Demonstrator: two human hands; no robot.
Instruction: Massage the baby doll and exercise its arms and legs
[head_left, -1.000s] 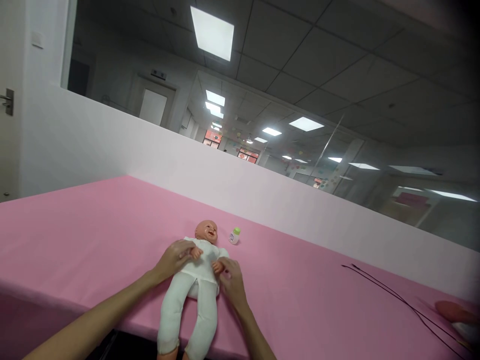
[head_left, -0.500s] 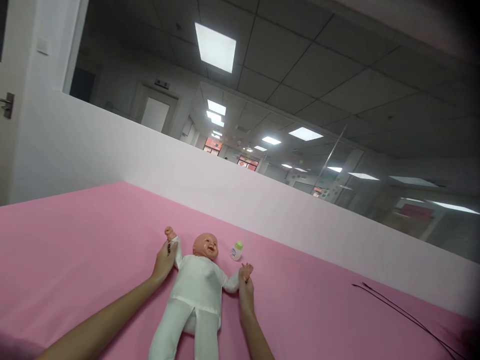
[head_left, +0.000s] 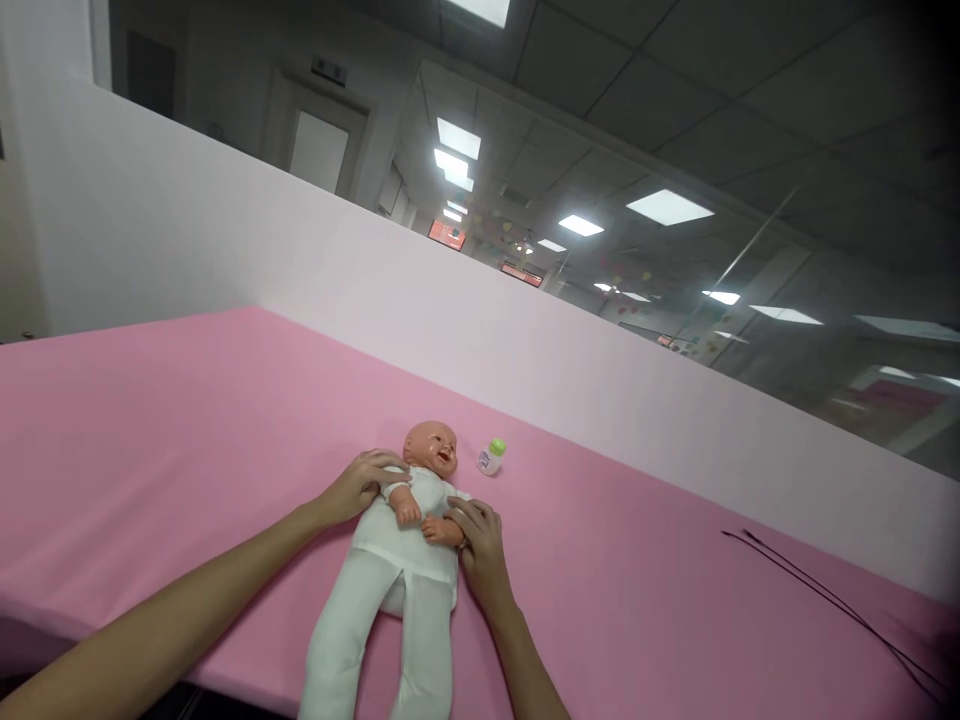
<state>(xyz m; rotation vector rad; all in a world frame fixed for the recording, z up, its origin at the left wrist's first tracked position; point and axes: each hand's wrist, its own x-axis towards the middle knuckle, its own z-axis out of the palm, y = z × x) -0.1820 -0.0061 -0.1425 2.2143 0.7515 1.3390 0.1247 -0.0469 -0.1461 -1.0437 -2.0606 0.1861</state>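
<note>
A baby doll [head_left: 401,540] in white clothes lies on its back, its head toward the wall and both forearms folded in over its chest. My left hand [head_left: 369,482] is at the doll's arm and shoulder on the left, fingers lying over the white sleeve. On the other side my right hand [head_left: 481,535] curls around the doll's other arm, fingers over the sleeve near the wrist. My thumbs are mostly hidden. Beside the doll's head is a small clear bottle [head_left: 490,460] with a green cap, apart from both hands.
The doll lies on a pink padded surface [head_left: 615,570]. A low white wall [head_left: 360,290] runs along its far side, with a glass window [head_left: 570,180] above it. Thin black cords [head_left: 817,595] lie at the right.
The doll's arms, spread out to the sides before, are now folded over its chest. Both my hands moved inward with them. The camera view has tilted lower.
</note>
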